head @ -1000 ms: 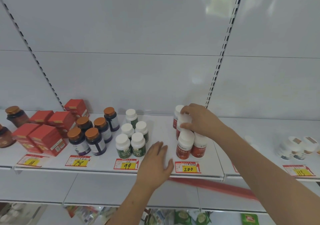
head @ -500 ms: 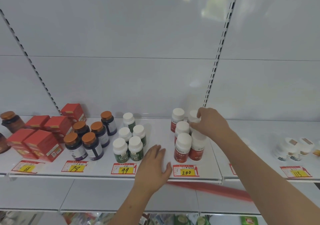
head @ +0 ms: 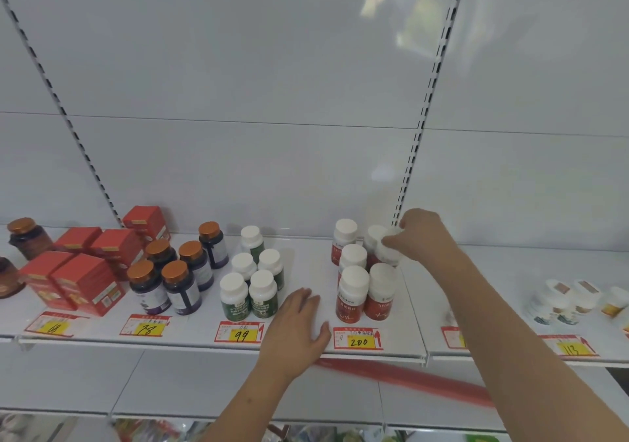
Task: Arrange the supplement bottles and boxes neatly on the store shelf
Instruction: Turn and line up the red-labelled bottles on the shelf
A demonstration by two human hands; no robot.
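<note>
Head view of a white store shelf (head: pixel 316 343) crossing the lower half of the frame. Right hand (head: pixel 420 237), right of centre, grips the white cap of a red-labelled bottle (head: pixel 388 254) in the middle of the right column of a red-labelled group; its fingers curl round the cap from above. Whether that bottle stands on the shelf or is lifted cannot be told. Five more red-labelled white-capped bottles (head: pixel 354 292) stand around it in two columns, above the price tag marked 200 (head: pixel 358 339). Left hand (head: pixel 296 332), lower centre, lies palm down on the shelf's front edge between the two white-capped groups, fingers straight and close together, thumb spread to the right.

Left of it, five green-labelled white-capped bottles (head: pixel 252 271) stand above the tag marked 99 (head: pixel 240 332). Further left, five dark bottles with copper caps (head: pixel 177 271) stand above the tag marked 78 (head: pixel 146 326), then red boxes (head: pixel 85 271) above the tag marked 68 (head: pixel 51 324). At far left, two brown jars (head: pixel 27 241). At far right, low white jars (head: pixel 565 302) above a tag marked 113 (head: pixel 571 348).
</note>
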